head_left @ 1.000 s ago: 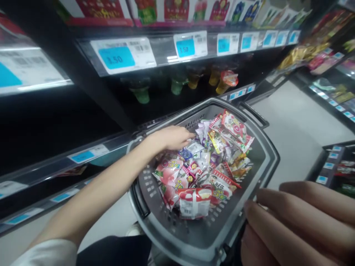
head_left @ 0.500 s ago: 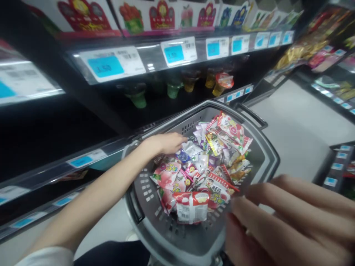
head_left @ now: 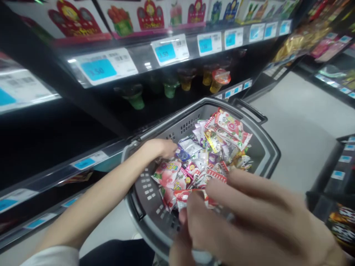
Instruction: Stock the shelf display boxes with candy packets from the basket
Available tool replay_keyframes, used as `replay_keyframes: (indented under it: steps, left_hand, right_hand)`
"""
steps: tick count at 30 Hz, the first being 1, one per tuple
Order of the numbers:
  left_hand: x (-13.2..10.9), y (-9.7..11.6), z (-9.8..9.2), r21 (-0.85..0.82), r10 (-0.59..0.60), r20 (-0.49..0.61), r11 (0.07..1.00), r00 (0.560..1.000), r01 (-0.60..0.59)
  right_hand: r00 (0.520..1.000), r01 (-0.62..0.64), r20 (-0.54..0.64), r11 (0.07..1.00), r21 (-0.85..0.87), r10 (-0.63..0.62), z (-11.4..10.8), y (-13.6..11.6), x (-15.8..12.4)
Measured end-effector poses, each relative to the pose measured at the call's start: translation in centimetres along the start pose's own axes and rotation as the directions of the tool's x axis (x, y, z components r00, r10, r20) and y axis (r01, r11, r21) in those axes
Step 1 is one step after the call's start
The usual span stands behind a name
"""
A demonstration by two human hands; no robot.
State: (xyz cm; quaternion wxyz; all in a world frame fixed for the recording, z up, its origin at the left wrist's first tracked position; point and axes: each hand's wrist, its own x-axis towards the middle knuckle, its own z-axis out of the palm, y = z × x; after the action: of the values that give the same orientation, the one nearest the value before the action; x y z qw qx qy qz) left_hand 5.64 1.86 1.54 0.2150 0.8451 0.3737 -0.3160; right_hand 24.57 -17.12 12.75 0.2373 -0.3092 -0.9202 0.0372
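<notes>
Left hand (head_left: 166, 149): fingers lowered beside a blue-printed packet (head_left: 182, 153) in the grey basket (head_left: 259, 151); grip indeterminate. Right hand (head_left: 249, 218): blurred, fingers bent, grip likewise indeterminate, partly masking further packets (head_left: 169, 173). Beyond the left fingers: lidded cups (head_left: 221, 78) on a shelf.

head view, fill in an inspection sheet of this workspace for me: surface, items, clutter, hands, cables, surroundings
Surface: gray basket with perforated walls
Items: colorful packets inside the basket
Clutter: packets overlap in a jumbled heap
Hands: left hand reaches into the basket, beside a blue-and-white packet; right hand, blurred, in the foreground; grip unclear on both
Cables: nothing seen
Surroundings: dark shelves with price tags, plastic cups, pale floor
</notes>
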Motion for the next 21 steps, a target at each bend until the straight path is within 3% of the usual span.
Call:
replay_keyframes:
  steps: [1,3,6,9,15,18,21]
  left_hand:
    - [-0.1,0.1,0.0,-0.006,0.001,-0.004,1.000,1.000,-0.001]
    - [-0.1,0.0,-0.1,-0.021,0.002,-0.011,1.000,1.000,-0.002]
    - [0.1,-0.4,-0.1,-0.035,-0.003,0.010,0.999,1.000,0.003]
    - [0.2,-0.5,-0.1,-0.052,0.005,0.060,0.999,0.998,-0.001]
    - [0.2,-0.4,0.1,-0.078,0.145,0.051,0.987,0.988,-0.141]
    - [0.3,-0.9,0.3,-0.104,0.167,0.017,0.981,0.986,-0.164]
    - [0.5,-1.5,0.8,-0.171,0.202,-0.101,0.961,0.974,-0.217]
  right_hand:
    - [0.987,0.125,0.104,0.991,-0.040,-0.121,-0.1,1.7,1.7]
    - [0.973,0.117,0.214,0.985,-0.126,-0.089,0.4,5.3,3.9]
    - [0.893,-0.115,0.398,0.960,-0.254,0.212,2.9,10.6,3.8]
    - [0.739,-0.244,0.551,0.916,-0.318,0.388,6.0,14.4,1.7]
    - [0.565,-0.336,0.751,0.927,-0.167,0.340,9.0,16.5,0.6]
    - [0.557,-0.363,0.769,0.925,-0.112,0.312,9.2,16.5,0.8]
    - [0.558,-0.390,0.765,0.915,-0.101,0.322,9.3,16.6,0.6]
